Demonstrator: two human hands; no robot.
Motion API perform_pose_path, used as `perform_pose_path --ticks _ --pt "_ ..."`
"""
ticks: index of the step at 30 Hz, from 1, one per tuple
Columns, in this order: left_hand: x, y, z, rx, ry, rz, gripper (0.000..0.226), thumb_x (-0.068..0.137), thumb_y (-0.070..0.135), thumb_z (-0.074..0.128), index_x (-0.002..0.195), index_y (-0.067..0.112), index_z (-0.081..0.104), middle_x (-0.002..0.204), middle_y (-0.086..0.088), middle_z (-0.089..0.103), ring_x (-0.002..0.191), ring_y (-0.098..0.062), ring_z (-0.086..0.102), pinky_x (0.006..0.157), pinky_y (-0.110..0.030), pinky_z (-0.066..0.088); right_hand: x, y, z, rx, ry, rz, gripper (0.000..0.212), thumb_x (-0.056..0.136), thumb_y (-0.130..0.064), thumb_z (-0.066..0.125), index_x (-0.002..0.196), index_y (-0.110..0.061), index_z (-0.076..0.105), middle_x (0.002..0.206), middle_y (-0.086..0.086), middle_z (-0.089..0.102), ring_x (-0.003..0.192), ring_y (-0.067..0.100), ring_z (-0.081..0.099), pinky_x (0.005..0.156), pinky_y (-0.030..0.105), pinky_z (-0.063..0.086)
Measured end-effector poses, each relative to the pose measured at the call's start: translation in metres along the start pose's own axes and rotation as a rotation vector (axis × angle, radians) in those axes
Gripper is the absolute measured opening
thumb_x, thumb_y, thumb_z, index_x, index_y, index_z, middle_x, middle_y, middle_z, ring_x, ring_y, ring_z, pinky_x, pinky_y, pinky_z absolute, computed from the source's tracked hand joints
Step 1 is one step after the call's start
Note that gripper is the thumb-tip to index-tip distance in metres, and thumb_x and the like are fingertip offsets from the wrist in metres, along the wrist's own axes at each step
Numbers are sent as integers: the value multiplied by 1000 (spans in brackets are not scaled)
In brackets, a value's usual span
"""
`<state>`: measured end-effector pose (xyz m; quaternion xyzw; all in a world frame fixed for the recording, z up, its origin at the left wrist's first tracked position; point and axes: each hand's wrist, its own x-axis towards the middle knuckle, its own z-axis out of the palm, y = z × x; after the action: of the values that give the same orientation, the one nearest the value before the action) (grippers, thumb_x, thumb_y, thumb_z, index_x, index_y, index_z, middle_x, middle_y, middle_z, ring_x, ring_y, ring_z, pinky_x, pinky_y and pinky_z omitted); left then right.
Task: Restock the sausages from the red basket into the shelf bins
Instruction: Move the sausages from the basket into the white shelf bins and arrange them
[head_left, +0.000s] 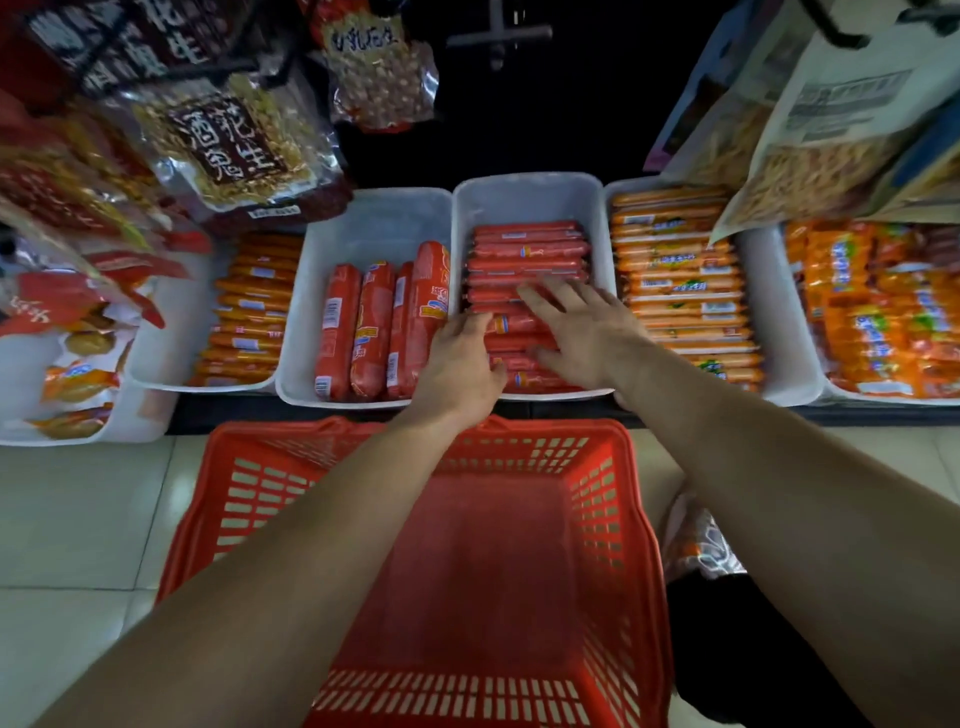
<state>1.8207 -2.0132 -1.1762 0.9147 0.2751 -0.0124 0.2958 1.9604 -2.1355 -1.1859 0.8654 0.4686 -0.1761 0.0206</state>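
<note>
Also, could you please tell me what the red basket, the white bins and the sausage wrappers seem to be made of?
Red basket: rigid moulded plastic, dull sheen, judging by its slotted lattice walls. White bins: probably smooth plastic, slightly translucent, with rounded moulded rims. Sausage wrappers: thin glossy film, likely plastic, showing highlights and printed labels.

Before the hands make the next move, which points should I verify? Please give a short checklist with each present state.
1. Red basket emptied: ok, no sausages visible inside.
2. Thin sausages lying in flat rows in the middle bin: ok.
3. Right hand free: ok, fingers spread flat on the sausages.
4. Left hand free: cannot tell, its fingertips are blurred on the sausages.
5. Room at the back of the bin: ok.
</note>
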Motion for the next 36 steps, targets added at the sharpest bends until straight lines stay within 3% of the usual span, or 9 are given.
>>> perform_pose_path --ticks 3,7,11,17,23,26,29,33,36 --pt "1 0 11 -30 -3 -4 66 91 19 65 150 13 36 156 -6 34 143 -25 30 119 -37 27 -1 4 8 -126 -40 -49 72 99 -60 27 156 -37 -10 167 5 -4 153 25 2 124 44 8" --pt "-5 3 18 -67 3 -53 74 91 22 65 153 16 25 162 -4 19 147 -23 23 119 -42 29 -10 14 -6 -241 -137 -94 76 99 -58 32 157 -32 -11 166 12 0 152 29 14 121 40 16" --pt "-2 11 21 -128 4 -176 80 86 24 68 152 15 24 157 -7 25 140 -28 39 115 -43 37 -6 21 -24 -318 -209 -166 81 97 -57 37 159 -24 -4 166 9 11 148 28 26 115 38 32" --pt "9 25 26 -33 5 -280 84 85 35 70 151 12 22 151 -10 36 130 -30 48 108 -40 43 1 29 -20 -327 -136 -225 92 90 -69 38 158 -22 -4 165 7 0 150 28 9 121 43 13" --pt "22 14 31 -174 38 -268 83 81 39 71 150 18 29 149 -4 36 135 -24 43 112 -42 40 16 32 13 -227 -31 -183 100 74 -83 -4 155 -26 -18 165 16 -7 152 34 0 122 46 1" --pt "35 18 35 -236 6 -356 92 83 43 69 153 10 20 151 -8 38 137 -26 40 113 -39 36 18 30 16 -169 15 -155 95 72 -79 -1 156 -35 -13 166 16 -2 152 35 4 121 47 1" --pt "39 14 39 -277 66 -353 79 79 41 72 144 16 35 135 -4 54 123 -24 55 102 -37 46 18 30 19 -166 60 -190 88 75 -78 5 154 -44 -11 166 14 2 151 38 8 121 49 2" --pt "34 4 34 -365 49 -346 48 82 28 75 123 30 51 95 20 60 88 -1 60 69 -4 40 18 36 18 -150 64 -199 88 77 -83 14 155 -45 -1 166 12 6 151 35 11 122 47 4" --pt "37 6 32 -443 25 -340 41 83 26 76 115 31 51 92 20 62 84 8 63 69 -6 42 20 35 17 -157 66 -206 93 74 -87 19 155 -46 -2 166 14 7 150 36 13 122 48 5"
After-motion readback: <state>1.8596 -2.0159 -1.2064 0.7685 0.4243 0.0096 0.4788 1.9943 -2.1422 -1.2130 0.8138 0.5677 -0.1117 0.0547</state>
